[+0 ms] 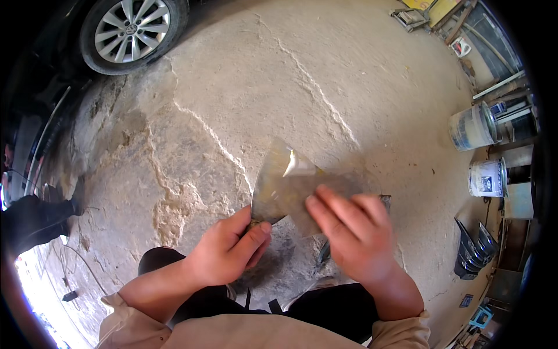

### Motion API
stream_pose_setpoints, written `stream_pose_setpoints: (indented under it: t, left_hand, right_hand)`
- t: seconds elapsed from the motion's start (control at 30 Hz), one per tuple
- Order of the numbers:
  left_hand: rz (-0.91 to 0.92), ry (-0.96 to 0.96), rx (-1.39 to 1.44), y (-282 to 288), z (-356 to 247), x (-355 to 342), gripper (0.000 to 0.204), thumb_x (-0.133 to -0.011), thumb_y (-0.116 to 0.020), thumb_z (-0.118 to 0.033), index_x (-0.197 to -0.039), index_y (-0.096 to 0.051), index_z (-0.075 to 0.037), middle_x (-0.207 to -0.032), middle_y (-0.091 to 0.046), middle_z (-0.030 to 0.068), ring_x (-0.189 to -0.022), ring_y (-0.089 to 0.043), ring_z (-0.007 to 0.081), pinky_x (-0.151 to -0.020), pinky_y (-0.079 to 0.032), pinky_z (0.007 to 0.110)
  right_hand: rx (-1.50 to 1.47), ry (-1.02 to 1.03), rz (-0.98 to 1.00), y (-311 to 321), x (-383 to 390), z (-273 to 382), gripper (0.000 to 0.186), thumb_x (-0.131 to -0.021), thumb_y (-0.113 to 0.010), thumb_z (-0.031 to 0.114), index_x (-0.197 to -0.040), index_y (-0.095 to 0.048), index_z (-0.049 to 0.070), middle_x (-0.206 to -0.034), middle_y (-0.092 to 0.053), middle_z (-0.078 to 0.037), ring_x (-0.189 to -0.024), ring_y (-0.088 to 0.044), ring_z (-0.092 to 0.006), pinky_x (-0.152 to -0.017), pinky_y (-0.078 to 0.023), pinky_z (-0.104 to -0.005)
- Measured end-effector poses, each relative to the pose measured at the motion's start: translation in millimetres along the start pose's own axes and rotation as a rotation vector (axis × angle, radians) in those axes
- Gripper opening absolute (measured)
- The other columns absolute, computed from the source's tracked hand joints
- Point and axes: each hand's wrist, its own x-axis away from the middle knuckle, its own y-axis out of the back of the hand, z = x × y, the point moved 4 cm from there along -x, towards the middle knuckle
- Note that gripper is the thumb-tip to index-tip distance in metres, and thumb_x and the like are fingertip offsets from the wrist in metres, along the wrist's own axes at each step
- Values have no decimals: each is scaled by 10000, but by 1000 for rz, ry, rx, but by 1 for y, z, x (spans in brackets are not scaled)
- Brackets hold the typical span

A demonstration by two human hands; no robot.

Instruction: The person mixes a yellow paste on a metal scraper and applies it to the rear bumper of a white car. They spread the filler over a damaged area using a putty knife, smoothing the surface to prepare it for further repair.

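Observation:
My left hand [228, 251] is wrapped round the handle of a putty knife [267, 189], whose broad, fan-shaped blade points away from me and carries yellowish smears. My right hand [357, 232] grips a thin grey spreader [303, 216], fingers laid flat along its face. The spreader lies across the right part of the putty knife's blade, and motion blurs it. Near the overlap shows a bright white patch [296, 164]; whether it is filler paste or glare, I cannot tell. Both tools are held above the floor, in front of my knees.
Cracked concrete floor [349, 70] spreads all round. A dark car's wheel [132, 29] stands at the far left. Along the right are a paint-stained bucket [474, 127], a white pail [487, 178], black curved parts [474, 250] and a blue stool [481, 317]. A person's dark-clothed leg [38, 221] shows at left.

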Motion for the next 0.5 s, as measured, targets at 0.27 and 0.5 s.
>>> stream_pose_setpoints:
  t: [0.27,0.5]
  left_hand:
    - [40,25,40,1,4,-2,185,-1045,-397,-189,-988,-482,-35,-751,-512,14,-565,-469,79,-498,-379,229]
    - [110,-27,110,3,2,3,213,-1035,-450,-190,-894,-497,-36,-604,-510,-14,-506,-440,54,-472,-355,239]
  right_hand:
    - [-42,10,31,2,2,-1,401,-698,-605,74,-1085,-710,73,-1111,-674,-50,-770,-524,-188,-686,-465,-286]
    - [-380,-90,-157,6,13,-22,310,-913,-490,188,-1106,-689,48,-1132,-682,-142,-853,-595,-289,-767,-501,-364]
